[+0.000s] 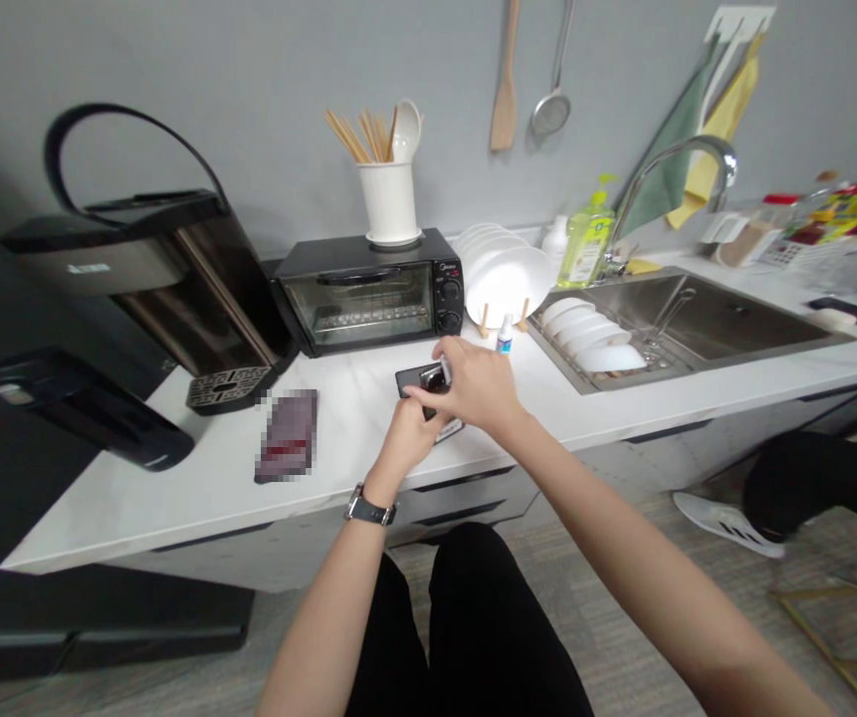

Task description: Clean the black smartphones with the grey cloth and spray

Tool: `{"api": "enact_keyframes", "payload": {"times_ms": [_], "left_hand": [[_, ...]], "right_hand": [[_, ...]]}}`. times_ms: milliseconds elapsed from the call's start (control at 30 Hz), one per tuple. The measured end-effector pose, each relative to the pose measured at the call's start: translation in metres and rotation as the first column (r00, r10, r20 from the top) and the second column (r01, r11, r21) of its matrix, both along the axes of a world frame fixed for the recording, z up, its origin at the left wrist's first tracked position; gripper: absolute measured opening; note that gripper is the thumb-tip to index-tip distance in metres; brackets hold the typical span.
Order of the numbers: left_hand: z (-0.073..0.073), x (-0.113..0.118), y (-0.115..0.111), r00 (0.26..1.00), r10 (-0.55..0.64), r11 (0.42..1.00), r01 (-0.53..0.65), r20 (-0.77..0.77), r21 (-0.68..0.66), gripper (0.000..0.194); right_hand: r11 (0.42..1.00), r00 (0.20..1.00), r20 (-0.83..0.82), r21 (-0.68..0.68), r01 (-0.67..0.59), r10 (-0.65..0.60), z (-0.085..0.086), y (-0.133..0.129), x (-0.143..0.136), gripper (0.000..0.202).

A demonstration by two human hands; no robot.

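Observation:
Both of my hands meet over the counter in front of the toaster oven. With thumb and fingers closed, my right hand [479, 386] grips a small dark, shiny object [434, 377] from the right; its kind is unclear. My left hand [409, 436], a watch on its wrist, is closed at the lower side of that object, and its fingers are mostly hidden. Beneath them lies a flat black item [408, 378], largely covered, with a pale edge showing below. Just behind my right hand stands a small white bottle with a blue label [504, 336].
A toaster oven [372, 299] carries a white utensil holder [389, 199]. To the left are a drinks machine [196, 279], a dark bottle [92, 408] and a blurred-out flat item [289, 436]. Plates [510, 284] and a sink [756, 329] with bowls are right. Another person's shoe [727, 523] shows below.

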State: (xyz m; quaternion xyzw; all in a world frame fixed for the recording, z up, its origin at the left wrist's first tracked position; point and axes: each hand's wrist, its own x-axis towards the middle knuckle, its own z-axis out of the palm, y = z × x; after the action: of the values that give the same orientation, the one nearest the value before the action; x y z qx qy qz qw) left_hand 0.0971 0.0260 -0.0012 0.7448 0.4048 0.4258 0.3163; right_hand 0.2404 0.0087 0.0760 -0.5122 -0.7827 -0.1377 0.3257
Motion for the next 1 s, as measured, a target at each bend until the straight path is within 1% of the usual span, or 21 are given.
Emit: {"api": "enact_keyframes", "payload": {"times_ms": [33,67,133,200,267,300,333,400,433,467,533,633,700,733,767,800,833,900,933,967,1000], "left_hand": [[0.0,0.0,0.0,1.0,-0.007,1.0,0.007,0.01,-0.002,0.011],[0.0,0.0,0.0,1.0,-0.008,1.0,0.008,0.018,-0.003,0.01],[-0.002,0.0,0.002,1.0,0.005,1.0,-0.005,0.024,-0.004,0.007],[-0.004,0.001,0.004,0.999,0.032,0.999,-0.032,0.025,-0.001,0.011],[-0.004,0.001,0.004,0.999,0.046,0.999,-0.046,0.026,0.003,0.016],[-0.003,0.001,0.004,0.999,0.045,0.999,-0.045,0.026,0.001,0.016],[-0.002,0.0,0.004,0.999,0.039,0.999,-0.039,0.026,-0.001,0.015],[-0.001,-0.001,0.003,0.999,0.014,1.0,-0.014,0.032,-0.006,0.017],[0.0,-0.002,0.003,0.999,0.0,1.0,0.0,0.034,-0.005,0.018],[0.0,-0.002,0.003,0.999,-0.007,1.0,0.008,0.033,-0.002,0.018],[-0.002,-0.003,0.005,1.0,-0.004,1.0,0.004,0.018,0.003,0.014],[-0.003,-0.002,0.007,0.999,0.041,0.999,-0.041,-0.004,0.013,0.012],[-0.001,-0.002,0.006,0.999,0.045,0.999,-0.045,-0.003,0.024,0.013],[0.0,-0.001,0.006,0.999,0.034,0.999,-0.034,-0.003,0.027,0.01],[0.002,-0.001,0.005,1.0,0.019,0.999,-0.019,-0.003,0.027,0.008],[0.003,-0.001,0.004,1.0,0.003,1.0,-0.003,-0.003,0.025,0.009],[0.003,-0.002,0.003,1.0,-0.007,1.0,0.008,-0.002,0.023,0.012],[0.002,-0.002,0.002,1.0,-0.008,1.0,0.008,0.002,0.025,0.016],[0.0,-0.003,0.002,1.0,-0.003,1.0,0.003,0.002,0.029,0.015],[-0.002,-0.003,0.003,1.0,0.004,0.999,-0.004,0.001,0.034,0.013],[-0.004,-0.003,0.003,1.0,0.018,0.999,-0.018,0.001,0.04,0.01]], "right_hand": [[0.999,0.999,0.001,-0.011,0.044,-0.044,0.001,-0.002,-0.001,0.033],[0.999,0.999,0.039,-0.007,0.033,-0.033,0.002,-0.004,-0.004,0.027],[0.994,0.978,0.183,0.019,-0.106,0.101,0.004,-0.006,-0.014,0.015],[0.955,0.902,0.333,0.009,-0.296,0.276,0.006,-0.005,-0.025,0.014],[0.926,0.855,0.38,-0.013,-0.376,0.353,0.007,-0.001,-0.026,0.014],[0.939,0.883,0.336,-0.01,-0.345,0.328,0.007,0.0,-0.023,0.009],[0.964,0.931,0.254,-0.011,-0.267,0.261,0.007,0.002,-0.018,0.008],[0.998,0.998,0.049,-0.051,-0.026,0.029,0.005,0.001,-0.008,0.028],[0.995,0.997,-0.02,-0.074,0.072,-0.074,0.004,0.0,-0.005,0.037],[0.989,0.991,-0.044,-0.079,0.124,-0.127,0.003,-0.002,-0.003,0.04],[0.996,0.996,0.024,-0.027,0.082,-0.081,0.002,-0.007,-0.007,0.031],[0.985,0.957,0.24,0.027,-0.173,0.162,0.006,-0.008,-0.018,0.01],[0.944,0.888,0.334,-0.013,-0.331,0.316,0.009,-0.005,-0.017,0.014],[0.932,0.876,0.331,-0.032,-0.362,0.351,0.011,-0.003,-0.014,0.016],[0.939,0.895,0.29,-0.048,-0.34,0.339,0.012,-0.001,-0.01,0.017],[0.962,0.937,0.22,-0.069,-0.264,0.273,0.012,0.0,-0.006,0.022],[0.985,0.977,0.14,-0.095,-0.147,0.159,0.013,0.001,-0.003,0.03],[0.989,0.997,0.044,-0.133,0.067,-0.062,0.013,-0.001,-0.001,0.041],[0.988,0.995,0.055,-0.125,0.092,-0.085,0.013,-0.003,-0.004,0.038],[0.994,0.994,0.106,-0.098,0.046,-0.035,0.014,-0.005,-0.007,0.031],[0.996,0.981,0.182,-0.066,-0.053,0.064,0.014,-0.007,-0.012,0.022]]}}
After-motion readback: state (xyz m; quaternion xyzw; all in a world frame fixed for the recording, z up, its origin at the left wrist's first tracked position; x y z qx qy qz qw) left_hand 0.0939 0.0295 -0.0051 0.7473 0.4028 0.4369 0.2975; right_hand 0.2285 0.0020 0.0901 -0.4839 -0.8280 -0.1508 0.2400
